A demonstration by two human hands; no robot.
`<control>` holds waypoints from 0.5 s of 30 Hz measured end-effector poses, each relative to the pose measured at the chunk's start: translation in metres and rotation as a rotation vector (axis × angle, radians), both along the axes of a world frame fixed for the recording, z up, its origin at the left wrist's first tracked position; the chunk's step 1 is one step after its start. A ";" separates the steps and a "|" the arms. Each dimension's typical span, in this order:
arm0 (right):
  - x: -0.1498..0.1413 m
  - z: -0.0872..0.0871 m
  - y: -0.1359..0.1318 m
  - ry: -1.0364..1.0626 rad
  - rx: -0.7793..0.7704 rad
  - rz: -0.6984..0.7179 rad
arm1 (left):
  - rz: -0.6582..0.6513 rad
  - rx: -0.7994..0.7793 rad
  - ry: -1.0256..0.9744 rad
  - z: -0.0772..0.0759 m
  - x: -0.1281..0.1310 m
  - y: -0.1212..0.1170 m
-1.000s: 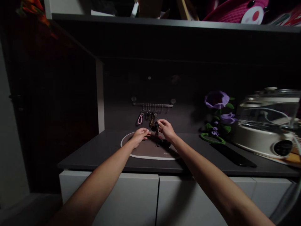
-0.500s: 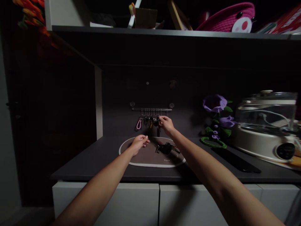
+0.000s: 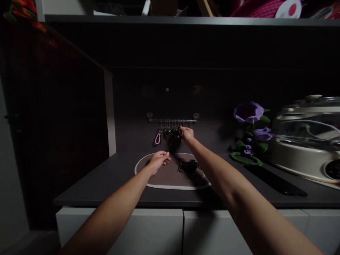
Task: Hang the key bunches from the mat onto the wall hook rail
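Note:
A clear hook rail [image 3: 172, 120] is fixed to the dark back wall, and a row of keys [image 3: 168, 133] hangs from its hooks. My right hand [image 3: 187, 134] is up at the right part of the row, fingers pinched on dark keys at a hook; their exact shape is lost in shadow. A pink strap loop [image 3: 157, 137] hangs at the row's left end. Lower down, my left hand [image 3: 160, 162] hovers over the brown oval mat [image 3: 159, 181], loosely curled with nothing visible in it. On the mat lies a dark bunch of keys [image 3: 190, 165], partly behind my right forearm.
Purple felt flowers [image 3: 249, 112] with a green ring base stand to the right. Beside them are a flat black slab [image 3: 277, 180] and a cream appliance with a clear lid [image 3: 305, 148]. A shelf [image 3: 164, 20] crosses above, and white cabinet doors [image 3: 156, 226] are below the counter.
The view has tilted down and turned slightly left. My right hand stays at the hanging keys, slightly nearer the rail. My left hand keeps its place over the mat.

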State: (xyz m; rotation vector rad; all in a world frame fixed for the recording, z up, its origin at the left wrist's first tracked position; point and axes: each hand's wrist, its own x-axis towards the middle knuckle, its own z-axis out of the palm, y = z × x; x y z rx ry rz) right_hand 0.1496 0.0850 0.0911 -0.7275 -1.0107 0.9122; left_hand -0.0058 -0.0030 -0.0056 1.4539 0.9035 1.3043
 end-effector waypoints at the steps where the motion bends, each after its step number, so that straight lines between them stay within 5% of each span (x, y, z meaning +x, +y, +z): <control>1: -0.001 0.000 0.004 0.004 0.003 -0.011 | -0.005 0.001 -0.001 0.000 0.000 0.001; 15: 0.002 -0.012 0.032 -0.016 0.002 -0.103 | -0.010 0.012 -0.008 -0.005 -0.002 0.007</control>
